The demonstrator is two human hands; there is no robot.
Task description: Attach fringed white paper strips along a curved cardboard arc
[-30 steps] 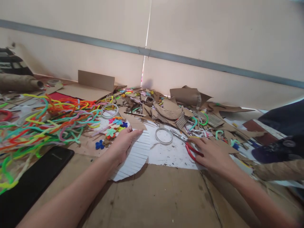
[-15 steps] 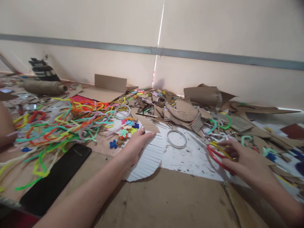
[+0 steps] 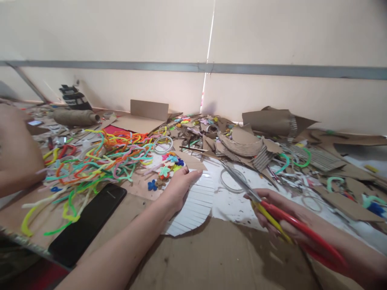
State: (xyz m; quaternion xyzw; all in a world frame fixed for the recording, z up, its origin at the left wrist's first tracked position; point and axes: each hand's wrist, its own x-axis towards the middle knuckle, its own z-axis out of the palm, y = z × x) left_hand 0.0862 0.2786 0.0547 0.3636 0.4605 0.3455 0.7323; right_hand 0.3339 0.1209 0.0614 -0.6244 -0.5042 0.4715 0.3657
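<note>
My left hand (image 3: 178,188) pinches the upper left edge of a white-faced cardboard piece (image 3: 196,201). Slits run across this piece, and its lower edge is rounded. To the right, my right hand (image 3: 272,215) is closed on a pair of scissors (image 3: 260,201) with red and yellow handles. Their blades point up and left, above a roll of clear tape (image 3: 225,180) on white paper (image 3: 248,209). The blades do not touch the cardboard piece. Small felt flowers (image 3: 165,171) lie just beyond my left hand.
Tangled pipe cleaners (image 3: 115,157) and a black phone (image 3: 90,221) lie on the left. Cardboard scraps (image 3: 242,141) are heaped at the back against the wall. A twine spool (image 3: 75,117) lies far left, near another person's arm (image 3: 18,149). A second tape roll (image 3: 163,145) sits behind the flowers.
My right hand has brought the scissors up and turned them so the blades point toward the cardboard piece. My left hand keeps its hold. The view has shifted slightly left.
</note>
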